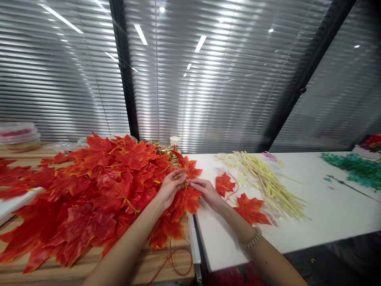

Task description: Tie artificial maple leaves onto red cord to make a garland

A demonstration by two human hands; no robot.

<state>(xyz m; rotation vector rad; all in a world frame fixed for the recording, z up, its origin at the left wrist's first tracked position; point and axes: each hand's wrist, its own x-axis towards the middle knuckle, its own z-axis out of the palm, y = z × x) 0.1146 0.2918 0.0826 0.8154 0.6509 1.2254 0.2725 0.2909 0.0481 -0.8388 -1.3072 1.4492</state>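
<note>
My left hand (171, 187) is closed in a pinch at the right edge of a large heap of red-orange artificial maple leaves (89, 190). My right hand (206, 191) meets it, fingertips nearly touching, also pinching. Between them are the thin yellow stems of maple leaves, with one leaf (190, 167) just above the fingers and another leaf (186, 201) just below. The exact grip of each hand is too small to make out. A red cord (181, 274) lies curled on the wooden table below the hands. Two loose leaves (251, 209) lie to the right with another red cord.
The wooden table (143, 270) adjoins a white table (327, 222), with a gap between them. Pale yellow strips (270, 182) and green foliage (354, 169) lie on the white one. A paper cup (175, 140), round plastic containers (19, 137) and window blinds (193, 79) are behind.
</note>
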